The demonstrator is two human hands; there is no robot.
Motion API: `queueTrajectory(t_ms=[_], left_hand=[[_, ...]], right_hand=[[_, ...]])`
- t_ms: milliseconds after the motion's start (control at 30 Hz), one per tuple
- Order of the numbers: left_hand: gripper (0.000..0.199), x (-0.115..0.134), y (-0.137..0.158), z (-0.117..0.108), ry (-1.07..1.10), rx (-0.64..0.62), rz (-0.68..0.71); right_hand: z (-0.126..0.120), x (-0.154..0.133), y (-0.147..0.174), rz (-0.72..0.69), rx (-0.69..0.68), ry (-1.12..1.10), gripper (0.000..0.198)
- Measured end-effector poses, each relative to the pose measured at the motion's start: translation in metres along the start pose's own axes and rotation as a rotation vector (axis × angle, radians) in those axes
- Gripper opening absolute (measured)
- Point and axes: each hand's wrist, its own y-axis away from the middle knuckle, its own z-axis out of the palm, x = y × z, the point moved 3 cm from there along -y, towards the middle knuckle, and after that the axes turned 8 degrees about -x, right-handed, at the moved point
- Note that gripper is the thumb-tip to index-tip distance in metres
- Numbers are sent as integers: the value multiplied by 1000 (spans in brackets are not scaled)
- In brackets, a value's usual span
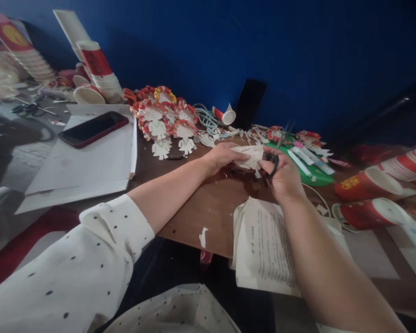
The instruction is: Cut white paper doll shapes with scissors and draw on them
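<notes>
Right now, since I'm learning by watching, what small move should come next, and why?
I'd probably steady the white piece in the left hand, freeing the right hand to bring the scissors around: both hands hold it, and the blurred scissors seem to point away.

held paper (250, 156): whitish | sleeve (72, 270): white, dark-dotted | tabletop (194, 212): brown | wall (194, 46): blue

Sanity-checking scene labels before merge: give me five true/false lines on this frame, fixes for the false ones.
1. The left hand grips a white paper piece. True.
2. The black-handled scissors are in the left hand. False: they are in the right hand.
3. The red-edged phone lies on white sheets. True.
4. The printed paper packet lies beside the left forearm. False: it is by the right forearm.
5. Red-trimmed paper figures are on the brown table. True.
</notes>
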Motion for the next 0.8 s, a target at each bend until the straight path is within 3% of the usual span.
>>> queueTrajectory(t_ms=[133, 300, 400, 633, 800], left_hand=[[18, -3, 1, 3, -40, -19, -80], [14, -4, 1, 6, -35, -24, -74], [17, -1, 1, 3, -47, 36, -56], [13, 11, -6, -19, 191, 124, 92], [5, 14, -7, -25, 153, 124, 104]], right_hand=[[-4, 2, -2, -27, 65, -82, 44], [0, 5, -1, -42, 41, -61, 43], [1, 5, 1, -5, 19, -46, 41], [8, -2, 12, 250, -251, -25, 42], [7, 0, 15, 328, -381, 90, 40]])
